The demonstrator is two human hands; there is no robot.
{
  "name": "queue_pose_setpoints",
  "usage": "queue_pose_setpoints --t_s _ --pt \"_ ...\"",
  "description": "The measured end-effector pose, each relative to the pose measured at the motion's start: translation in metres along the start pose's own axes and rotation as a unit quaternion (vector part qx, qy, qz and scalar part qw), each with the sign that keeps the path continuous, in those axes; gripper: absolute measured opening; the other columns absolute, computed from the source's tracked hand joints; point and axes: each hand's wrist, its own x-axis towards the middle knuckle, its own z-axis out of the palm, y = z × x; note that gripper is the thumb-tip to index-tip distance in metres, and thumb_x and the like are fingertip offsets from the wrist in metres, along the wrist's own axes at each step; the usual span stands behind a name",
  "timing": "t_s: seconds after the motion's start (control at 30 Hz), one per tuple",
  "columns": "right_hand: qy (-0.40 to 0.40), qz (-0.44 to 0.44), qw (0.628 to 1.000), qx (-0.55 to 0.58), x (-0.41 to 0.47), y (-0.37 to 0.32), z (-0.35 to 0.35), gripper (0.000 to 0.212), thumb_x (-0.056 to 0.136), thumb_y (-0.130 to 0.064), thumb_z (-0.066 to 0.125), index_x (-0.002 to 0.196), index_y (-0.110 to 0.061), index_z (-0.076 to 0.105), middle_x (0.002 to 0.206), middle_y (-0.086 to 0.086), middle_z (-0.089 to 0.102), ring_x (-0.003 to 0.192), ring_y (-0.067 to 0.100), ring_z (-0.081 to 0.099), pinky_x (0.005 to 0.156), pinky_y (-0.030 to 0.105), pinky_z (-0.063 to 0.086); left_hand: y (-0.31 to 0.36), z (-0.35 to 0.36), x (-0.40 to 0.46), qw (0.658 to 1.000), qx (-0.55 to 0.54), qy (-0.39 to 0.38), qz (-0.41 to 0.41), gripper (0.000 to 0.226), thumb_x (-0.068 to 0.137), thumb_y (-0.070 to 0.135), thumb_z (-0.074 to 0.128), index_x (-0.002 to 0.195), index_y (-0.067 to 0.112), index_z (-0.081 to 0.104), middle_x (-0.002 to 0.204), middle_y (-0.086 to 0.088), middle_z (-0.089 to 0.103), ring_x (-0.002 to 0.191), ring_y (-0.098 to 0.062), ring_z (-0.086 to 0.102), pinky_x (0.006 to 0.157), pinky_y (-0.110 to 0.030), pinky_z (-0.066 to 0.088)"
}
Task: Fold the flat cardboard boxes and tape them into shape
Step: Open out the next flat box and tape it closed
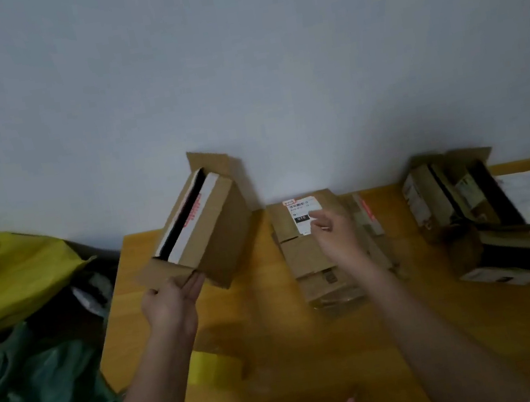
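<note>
My left hand (172,300) holds one formed brown cardboard box (206,223) by its flap, w/ fingers straight; right hand (333,228) loosely curled, touching flat brown cardboard stack (316,255). Yellow tape roll (209,369) waits; most boxes left, I reckon.

Left hand (169,306) bare; right hand (333,230) bare; forearms apparently sleeveless.
</note>
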Motion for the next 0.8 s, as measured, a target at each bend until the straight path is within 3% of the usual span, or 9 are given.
queue_pose_setpoints --t_s 0.13,0.2,0.3,0.43,0.5,0.57,0.67,0.73,0.8 --pt "0.075 0.091 0.993 -0.011 0.008 0.043 0.005 0.031 0.098 -0.016 0.054 0.128 -0.023 0.056 0.124 -0.005 0.058 0.093 0.009 0.055 0.067 0.023 0.045 -0.027 0.014 0.028 0.997 -0.008 0.033 -0.069 0.050 0.099 -0.012 0.029 0.148 -0.004 0.023 0.139 -0.035 0.041 0.101 -0.044 0.060 0.086 -0.045 0.052" --pt "0.102 0.120 0.987 -0.026 0.009 0.056 0.001 0.034 0.097 -0.019 0.056 0.131 -0.021 0.054 0.122 -0.004 0.055 0.097 0.011 0.054 0.068 0.022 0.043 -0.041 0.024 0.028 0.993 -0.012 0.051 -0.103 0.047 0.099 -0.012 0.026 0.146 -0.005 0.025 0.139 -0.030 0.042 0.110 -0.044 0.056 0.096 -0.047 0.049" --pt "0.142 0.151 0.977 -0.058 0.015 0.074 -0.008 0.044 0.093 -0.010 0.057 0.135 -0.017 0.050 0.136 0.004 0.051 0.121 0.023 0.051 0.092 0.034 0.047 -0.062 0.039 0.019 0.992 -0.014 0.101 -0.079 0.043 0.100 -0.009 0.027 0.143 -0.005 0.030 0.123 -0.022 0.047 0.108 -0.040 0.058 0.100 -0.047 0.048" --pt "0.178 0.181 0.966 -0.043 0.022 0.088 -0.012 0.052 0.091 -0.015 0.063 0.140 -0.013 0.045 0.138 0.010 0.050 0.123 0.029 0.051 0.102 0.047 0.046 -0.086 0.051 0.006 0.986 -0.021 0.151 -0.060 0.022 0.098 -0.005 0.034 0.109 0.006 0.049 0.104 -0.014 0.057 0.077 -0.026 0.066 0.067 -0.031 0.061" --pt "0.182 0.193 0.964 -0.041 0.026 0.090 -0.012 0.059 0.091 -0.017 0.064 0.144 -0.011 0.039 0.142 0.011 0.047 0.126 0.031 0.049 0.103 0.047 0.045 -0.090 0.057 0.004 0.986 -0.040 0.125 -0.102 0.024 0.097 -0.007 0.034 0.104 0.007 0.051 0.105 -0.015 0.057 0.072 -0.023 0.067 0.068 -0.034 0.061" --pt "0.178 0.212 0.961 -0.013 0.032 0.092 -0.011 0.068 0.091 -0.020 0.066 0.149 -0.012 0.031 0.146 0.011 0.043 0.131 0.032 0.045 0.106 0.047 0.042 -0.090 0.060 0.004 0.987 -0.011 0.044 -0.155 0.026 0.100 -0.003 0.037 0.125 0.000 0.045 0.121 -0.021 0.055 0.088 -0.027 0.067 0.085 -0.041 0.055" --pt "0.162 0.225 0.961 0.005 0.042 0.098 -0.009 0.072 0.089 -0.025 0.069 0.150 -0.015 0.031 0.147 0.010 0.044 0.133 0.032 0.044 0.108 0.046 0.040 -0.088 0.058 0.009 0.976 0.089 -0.071 -0.187 0.048 0.099 0.010 0.052 0.141 -0.001 0.030 0.132 -0.022 0.054 0.105 -0.029 0.064 0.089 -0.043 0.053" --pt "0.169 0.211 0.963 -0.004 0.045 0.100 -0.008 0.069 0.088 -0.022 0.070 0.147 -0.014 0.036 0.145 0.010 0.046 0.132 0.031 0.045 0.106 0.044 0.040 -0.090 0.053 0.013 0.960 0.161 -0.109 -0.203 0.071 0.092 0.010 0.064 0.146 0.000 0.019 0.129 -0.019 0.055 0.105 -0.028 0.064 0.096 -0.047 0.049" --pt "0.174 0.199 0.964 0.001 0.044 0.100 -0.008 0.069 0.085 -0.019 0.074 0.145 -0.013 0.040 0.141 0.010 0.050 0.128 0.030 0.048 0.100 0.042 0.043 -0.093 0.047 0.015 0.939 0.230 -0.127 -0.222 0.082 0.082 0.012 0.073 0.145 -0.001 0.022 0.116 -0.014 0.063 0.105 -0.028 0.065 0.094 -0.048 0.049"
